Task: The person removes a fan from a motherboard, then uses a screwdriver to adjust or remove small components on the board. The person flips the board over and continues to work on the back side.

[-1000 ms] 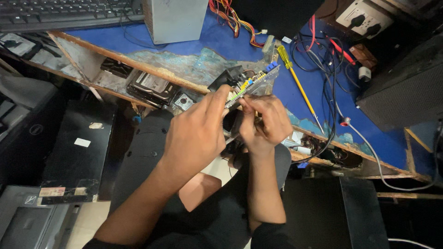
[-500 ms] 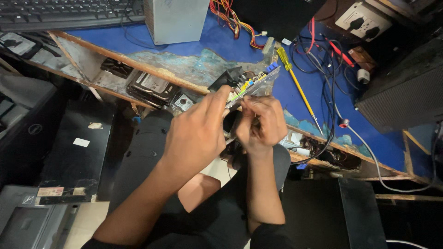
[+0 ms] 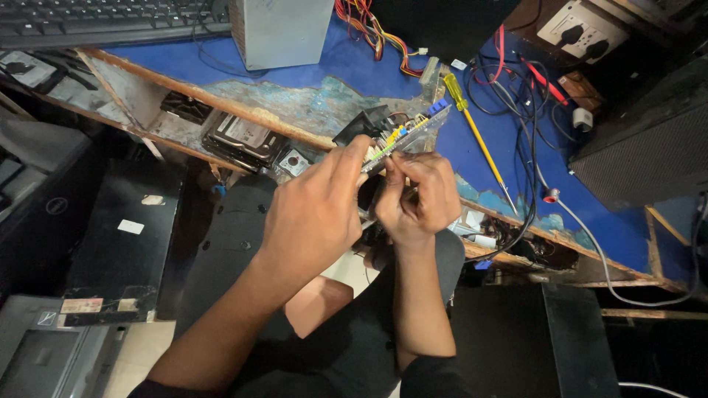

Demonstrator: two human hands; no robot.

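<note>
Blue-topped workbench (image 3: 324, 66) ahead, edge worn, grey box (image 3: 280, 29) and keyboard (image 3: 96, 15) at back, yellow screwdriver (image 3: 476, 129) lying right of my hands.

Circuit board (image 3: 402, 136) held edge-on above bench edge, between both hands. I judge it light, stiff, fragile; grip by edges, keep off components.

Left hand (image 3: 313, 217) curled, fingers clamped on board's near edge, forearm rising from lower left.

Right hand (image 3: 420, 199) closed tight beneath board, pinching something small; can't tell what.

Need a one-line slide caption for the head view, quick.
Both hands, left hand and right hand, hold a circuit board edge-up over a blue bench.
</note>
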